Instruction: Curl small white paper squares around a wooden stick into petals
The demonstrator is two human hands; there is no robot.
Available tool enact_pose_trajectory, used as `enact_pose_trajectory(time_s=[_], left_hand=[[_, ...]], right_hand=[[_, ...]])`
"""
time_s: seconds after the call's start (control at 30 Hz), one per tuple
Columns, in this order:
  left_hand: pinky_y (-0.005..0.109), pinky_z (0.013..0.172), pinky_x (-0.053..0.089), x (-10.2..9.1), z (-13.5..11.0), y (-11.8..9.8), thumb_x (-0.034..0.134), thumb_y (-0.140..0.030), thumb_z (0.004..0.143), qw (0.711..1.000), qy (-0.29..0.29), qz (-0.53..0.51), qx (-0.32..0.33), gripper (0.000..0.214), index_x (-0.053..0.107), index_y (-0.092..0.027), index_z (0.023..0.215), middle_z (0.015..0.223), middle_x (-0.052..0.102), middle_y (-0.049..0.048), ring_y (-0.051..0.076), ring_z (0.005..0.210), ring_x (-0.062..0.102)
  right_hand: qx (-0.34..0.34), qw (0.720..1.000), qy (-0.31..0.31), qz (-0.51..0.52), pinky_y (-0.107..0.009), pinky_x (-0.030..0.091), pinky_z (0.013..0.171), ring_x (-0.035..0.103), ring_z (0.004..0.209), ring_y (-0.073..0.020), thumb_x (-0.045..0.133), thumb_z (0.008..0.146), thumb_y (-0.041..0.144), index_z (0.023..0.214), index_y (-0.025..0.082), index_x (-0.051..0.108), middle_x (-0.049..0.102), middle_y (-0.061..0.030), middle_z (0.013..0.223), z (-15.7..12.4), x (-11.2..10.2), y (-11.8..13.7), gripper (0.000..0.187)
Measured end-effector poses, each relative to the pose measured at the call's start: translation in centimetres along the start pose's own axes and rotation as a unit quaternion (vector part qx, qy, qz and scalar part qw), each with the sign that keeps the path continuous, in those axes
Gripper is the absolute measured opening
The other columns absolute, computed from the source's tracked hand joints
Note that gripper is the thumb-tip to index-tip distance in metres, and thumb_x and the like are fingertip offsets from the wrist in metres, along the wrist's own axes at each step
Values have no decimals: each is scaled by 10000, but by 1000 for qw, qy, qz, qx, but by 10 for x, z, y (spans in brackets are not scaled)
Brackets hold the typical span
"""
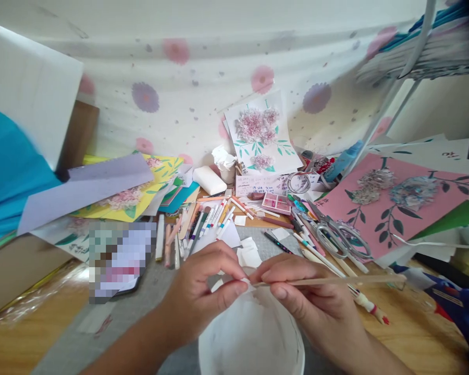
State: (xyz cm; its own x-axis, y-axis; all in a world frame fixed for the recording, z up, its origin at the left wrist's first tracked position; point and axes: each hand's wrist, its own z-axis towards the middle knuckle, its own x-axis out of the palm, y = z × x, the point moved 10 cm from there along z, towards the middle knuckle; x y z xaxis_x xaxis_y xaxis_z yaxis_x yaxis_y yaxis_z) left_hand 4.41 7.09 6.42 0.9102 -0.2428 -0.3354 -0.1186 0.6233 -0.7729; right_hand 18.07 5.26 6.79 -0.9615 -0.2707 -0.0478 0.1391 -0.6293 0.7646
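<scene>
Between the thumb and forefinger of my left hand (203, 294) is a small white piece (248, 284), which looks like thin paper and is mostly covered by the fingertips. My right hand (316, 294) grips a thin wooden stick (379, 279) lying nearly level, its long end pointing right. The stick's other tip meets the white piece where both hands come together. Directly below them stands a white bowl (254, 344), its far rim partly hidden by my fingers. Small white paper squares (249, 251) lie just beyond the bowl.
Many markers (214, 221) are spread behind my hands. Scissors (330, 234) lie to the right, near a pink flower picture (402, 203) and a blue glue gun (449, 297). A blurred-out phone (123, 263) rests at left. A white flower picture (260, 135) leans at the back.
</scene>
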Motion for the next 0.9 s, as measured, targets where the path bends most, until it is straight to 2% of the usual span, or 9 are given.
enact_pose_trajectory(time_s=[0.13, 0.2, 0.3, 0.37, 0.43, 0.47, 0.53, 0.77, 0.9], left_hand=[[253, 650, 458, 2, 0, 1, 657, -92, 843, 1000, 9, 3, -4, 124, 691, -200, 794, 742, 599, -1, 148, 715, 593], [268, 687, 467, 2, -1, 3, 630, -88, 852, 1000, 9, 11, -8, 136, 673, -216, 847, 783, 598, -2, 154, 751, 594], [296, 756, 460, -13, -5, 1, 592, -76, 842, 997, -61, 56, 4, 193, 594, -236, 949, 869, 562, 0, 170, 835, 563], [293, 724, 439, -20, -8, -7, 569, -49, 826, 990, -93, 101, 33, 201, 546, -234, 902, 822, 527, -13, 164, 794, 528], [290, 666, 415, -12, -8, -14, 548, -22, 825, 989, -48, 130, 59, 203, 527, -223, 810, 730, 517, -28, 152, 705, 504], [295, 663, 413, -3, -8, -15, 550, -21, 829, 988, -3, 136, 68, 201, 535, -219, 795, 713, 536, -28, 152, 693, 512], [310, 679, 403, 2, -7, -18, 570, -40, 831, 988, 18, 138, 73, 179, 562, -213, 785, 703, 564, -25, 155, 688, 517], [300, 685, 379, 7, -6, -10, 643, -129, 827, 987, 22, 150, 46, 120, 572, -201, 762, 705, 565, -31, 156, 699, 526], [296, 672, 371, 6, -7, -6, 640, -151, 829, 988, 15, 153, 31, 125, 554, -198, 752, 696, 546, -33, 161, 701, 518]], right_hand=[[11, 1000, -10, 16, -293, 581, 733, 728, 851, -186, 648, 871, 69, 1017, 259, 745, 778, -36, 894, -1, 0, -5, 259], [24, 999, -25, 26, -269, 578, 684, 722, 824, -177, 648, 885, 106, 998, 252, 754, 776, -39, 876, -2, -2, -9, 213], [40, 997, -52, 35, -244, 569, 622, 714, 784, -168, 640, 904, 161, 962, 238, 769, 774, -45, 846, -2, -6, -13, 161], [36, 997, -65, 37, -243, 570, 630, 713, 786, -167, 641, 906, 169, 962, 243, 769, 774, -42, 847, -2, -8, -12, 159], [22, 997, -62, 37, -262, 578, 680, 717, 816, -172, 645, 900, 149, 989, 254, 761, 774, -38, 871, -1, -9, -9, 180], [13, 998, -56, 35, -277, 580, 712, 719, 832, -176, 646, 896, 135, 1005, 259, 754, 773, -37, 884, 0, -8, -7, 198], [-3, 999, -39, 27, -310, 581, 761, 724, 857, -186, 644, 895, 116, 1037, 265, 740, 773, -39, 906, 1, -5, -2, 227], [-52, 998, -26, -3, -347, 602, 755, 737, 857, -205, 619, 924, 160, 1080, 261, 715, 779, -62, 904, 2, 1, 9, 210], [-95, 995, -18, -31, -334, 612, 784, 743, 885, -204, 620, 906, 102, 1113, 228, 701, 780, -83, 920, 3, 4, 21, 256]])
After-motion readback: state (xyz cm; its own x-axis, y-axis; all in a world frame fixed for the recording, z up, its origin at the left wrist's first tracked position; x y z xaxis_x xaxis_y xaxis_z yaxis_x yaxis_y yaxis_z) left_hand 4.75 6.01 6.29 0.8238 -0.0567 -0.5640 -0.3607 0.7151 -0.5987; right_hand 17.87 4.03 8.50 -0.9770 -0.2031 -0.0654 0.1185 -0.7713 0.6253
